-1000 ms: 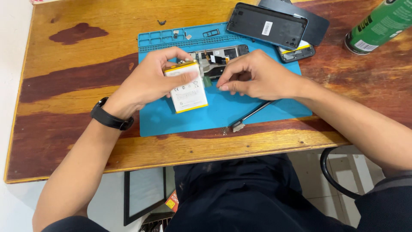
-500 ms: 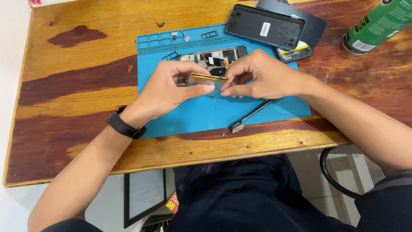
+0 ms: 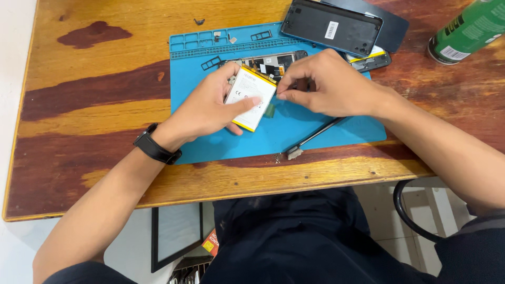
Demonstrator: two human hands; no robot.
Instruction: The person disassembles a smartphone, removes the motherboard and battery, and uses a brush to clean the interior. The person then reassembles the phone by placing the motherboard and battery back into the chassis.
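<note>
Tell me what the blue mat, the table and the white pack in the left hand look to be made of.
Blue mat: looks like soft matte rubber or silicone, with moulded compartments along its far edge.
Table: wood, glossy varnish, with visible grain and dark patches.
White pack, held by the left hand: seems a smooth foil or plastic wrap with a yellow edge; the exact material is unclear.

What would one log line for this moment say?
left hand: holds white battery | right hand: fingertips at battery edge | under: opened phone on blue mat | nearby: brush
</note>
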